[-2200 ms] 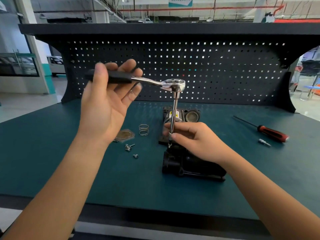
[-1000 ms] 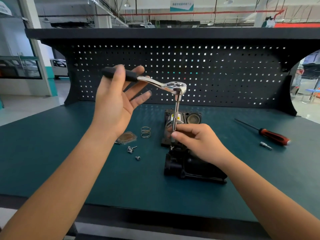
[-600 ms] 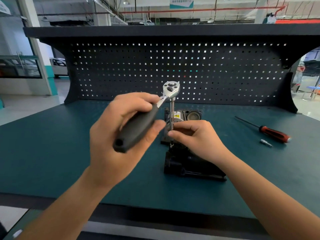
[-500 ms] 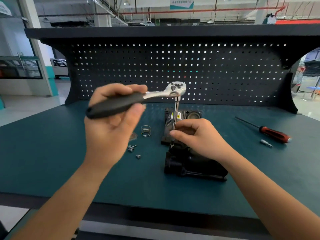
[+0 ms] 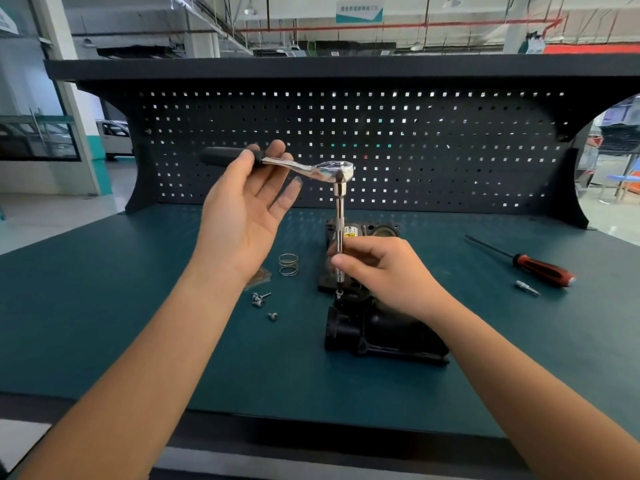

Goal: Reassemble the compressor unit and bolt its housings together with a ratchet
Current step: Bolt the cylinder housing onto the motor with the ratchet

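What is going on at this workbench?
A person is bolting the black compressor unit together on the teal workbench. The left hand holds the ratchet by its handle. The right hand grips the upright extension bar over a bolt on the unit. Loose screws, a spring and a screwdriver lie nearby.

On your right, a screwdriver [image 5: 540, 271] with a red and black handle lies on the blue-green tabletop [image 5: 138, 323]. Its thin metal end points away from you. A small silver bit [image 5: 527, 288] lies just beside the handle, a little closer to you. A black board [image 5: 415, 150] full of little square holes stands at the back of the tabletop. Far off on your left, a white car [image 5: 114, 138] is parked. A sign [image 5: 359, 12] hangs up high.
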Tool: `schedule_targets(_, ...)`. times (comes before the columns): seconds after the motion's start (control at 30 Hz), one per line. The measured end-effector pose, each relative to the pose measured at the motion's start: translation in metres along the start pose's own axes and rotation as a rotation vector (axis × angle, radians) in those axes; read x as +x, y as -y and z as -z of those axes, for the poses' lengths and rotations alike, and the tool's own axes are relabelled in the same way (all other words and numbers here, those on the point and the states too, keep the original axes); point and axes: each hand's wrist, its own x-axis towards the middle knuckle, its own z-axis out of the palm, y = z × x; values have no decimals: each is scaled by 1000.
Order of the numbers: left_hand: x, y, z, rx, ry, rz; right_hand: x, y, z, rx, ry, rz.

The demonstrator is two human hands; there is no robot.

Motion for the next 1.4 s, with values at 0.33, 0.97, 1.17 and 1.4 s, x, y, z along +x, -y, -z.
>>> schedule_targets(0.33,-52,-2,7,979,493,-1044,3,5,0,59,11,-3)
schedule_targets(0.97,2,4,17,-25,-29,-7,16,17,17,98,277,-43)
schedule_targets(1.17,-28,4,14,142,97,-220,11,12,22,122,201,-17)
schedule_targets(1.4,-62,13,8,498,308,-501,4,-4,10,131,164,-29)
